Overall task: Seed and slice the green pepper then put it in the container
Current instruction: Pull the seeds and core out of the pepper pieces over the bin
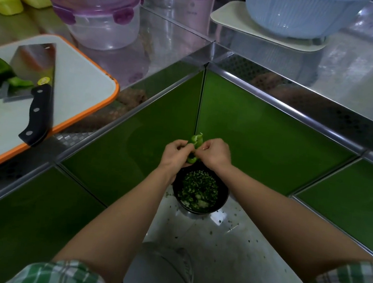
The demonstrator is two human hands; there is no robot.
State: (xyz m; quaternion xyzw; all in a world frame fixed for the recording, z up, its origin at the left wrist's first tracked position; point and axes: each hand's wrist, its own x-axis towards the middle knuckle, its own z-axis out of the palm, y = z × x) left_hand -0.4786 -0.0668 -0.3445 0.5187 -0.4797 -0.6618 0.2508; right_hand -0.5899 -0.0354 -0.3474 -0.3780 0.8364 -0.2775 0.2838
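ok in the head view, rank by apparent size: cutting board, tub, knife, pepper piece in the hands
1. cutting board, partly cut off by the frame edge
2. tub, though it sits farther back
3. knife
4. pepper piece, clearly smallest

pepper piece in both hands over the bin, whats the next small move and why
Probably pick the seeds out and drop them into the bin: left hand and right hand pinch the pepper piece just above it, and it holds green scraps. The knife lies on the board.
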